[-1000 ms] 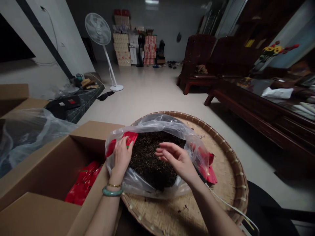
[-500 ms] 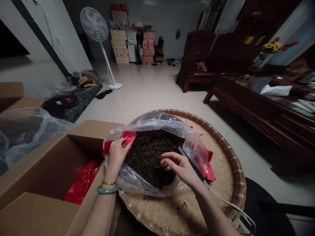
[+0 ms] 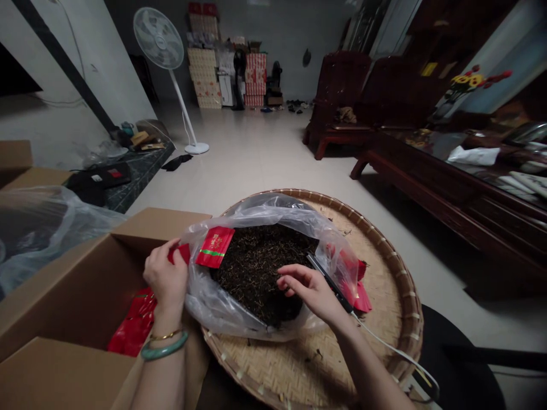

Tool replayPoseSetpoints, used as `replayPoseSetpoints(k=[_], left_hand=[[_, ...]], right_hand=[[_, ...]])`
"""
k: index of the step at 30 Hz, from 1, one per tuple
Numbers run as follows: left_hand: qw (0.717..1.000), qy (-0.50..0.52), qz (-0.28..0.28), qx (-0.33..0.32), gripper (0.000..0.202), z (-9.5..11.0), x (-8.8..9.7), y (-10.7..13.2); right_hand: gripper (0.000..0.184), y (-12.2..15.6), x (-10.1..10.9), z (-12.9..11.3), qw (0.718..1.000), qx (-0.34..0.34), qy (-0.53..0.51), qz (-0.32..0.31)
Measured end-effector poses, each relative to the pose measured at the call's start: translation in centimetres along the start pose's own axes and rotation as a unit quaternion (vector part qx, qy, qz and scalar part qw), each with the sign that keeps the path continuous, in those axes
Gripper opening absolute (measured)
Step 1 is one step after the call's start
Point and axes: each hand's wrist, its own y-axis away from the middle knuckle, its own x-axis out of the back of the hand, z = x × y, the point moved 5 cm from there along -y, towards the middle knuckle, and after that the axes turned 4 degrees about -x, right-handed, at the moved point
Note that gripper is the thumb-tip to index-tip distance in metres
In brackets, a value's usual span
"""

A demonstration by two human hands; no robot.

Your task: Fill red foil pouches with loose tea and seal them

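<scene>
A clear plastic bag (image 3: 205,296) of dark loose tea leaves (image 3: 256,267) sits on a round woven bamboo tray (image 3: 384,267). My left hand (image 3: 164,277) is closed on a small red packet (image 3: 182,252), just left of the bag and above an open cardboard box (image 3: 77,290). A second red packet with a green stripe (image 3: 215,246) lies at the bag's left rim. My right hand (image 3: 308,287) rests over the tea with its fingers curled and fingertips together; what they pinch is hidden.
More red packets (image 3: 134,324) lie in the box, and others (image 3: 361,293) lie right of the bag. A white cable (image 3: 388,350) crosses the tray. A dark wooden table (image 3: 448,188) stands right, a fan (image 3: 159,40) far left.
My left hand has drawn left off the bag's rim toward the box with a red packet in it. The striped packet stays on the rim. My right hand has dropped lower onto the tea.
</scene>
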Motion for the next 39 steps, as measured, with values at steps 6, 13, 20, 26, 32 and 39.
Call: replayPoseSetpoints(k=[6, 13, 20, 26, 32, 39], left_hand=[[0.954, -0.042, 0.295, -0.02, 0.025, 0.2, 5.5, 0.0], [0.983, 0.002, -0.084, -0.166, 0.029, 3.3, -3.3, 1.4], [0.977, -0.025, -0.156, -0.144, 0.023, 3.0, -6.5, 2.5], [0.969, 0.116, 0.003, -0.22, 0.014, 5.8, -2.6, 3.2], [0.867, 0.32, -0.128, -0.361, 0.014, 12.2, -1.0, 10.2], [0.79, 0.456, -0.404, 0.069, 0.047, 11.5, -5.2, 12.8]], right_hand=[[0.032, -0.1, 0.1, 0.2, 1.0, -0.003, -0.01, 0.003], [0.032, -0.1, 0.0, 0.3, 1.0, -0.005, -0.008, 0.001], [0.034, 0.2, 0.7, 0.6, 1.0, -0.008, -0.011, 0.012], [0.044, -0.3, 0.3, 1.1, 0.995, -0.018, -0.094, 0.033], [0.052, -1.3, 0.4, 2.2, 0.987, -0.01, -0.133, 0.088], [0.037, -0.3, 0.9, 1.2, 0.979, 0.122, 0.103, 0.129]])
